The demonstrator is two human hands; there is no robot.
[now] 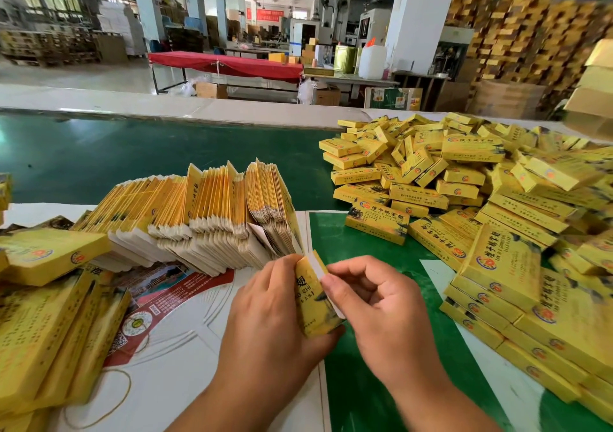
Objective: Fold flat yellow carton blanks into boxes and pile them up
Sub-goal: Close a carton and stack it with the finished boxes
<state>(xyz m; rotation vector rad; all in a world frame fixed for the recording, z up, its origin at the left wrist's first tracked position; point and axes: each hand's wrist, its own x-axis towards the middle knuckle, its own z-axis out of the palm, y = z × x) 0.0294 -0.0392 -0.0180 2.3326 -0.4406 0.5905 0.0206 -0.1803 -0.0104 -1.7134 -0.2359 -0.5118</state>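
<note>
Fingers of the left hand [265,302] curl round a yellow carton [313,302], thumb along its upper left edge and fingertips wrapping beneath its lower end, so the carton stands tilted between both hands near the bench's front edge. Opposite it, the right hand [381,302] pinches the carton's white end flap [320,267] between thumb and forefinger, its other fingers loosely bent behind. Both forearms come in from the front edge and converge on the carton, wrists slightly raised off the surface.

Just beyond the left hand, a long row of flat carton blanks [199,212] stands on edge, leaning and fanned, running toward the bench's left side. More bundled blanks [43,325] lie stacked at the front left corner, on a printed sheet [166,299]. Folded boxes [464,183] lie in a loose heap over the right side of the bench, reaching its far edge, with neater stacked boxes [517,295] along the front right. Green bench surface [132,153] shows between the blanks and the far edge.
</note>
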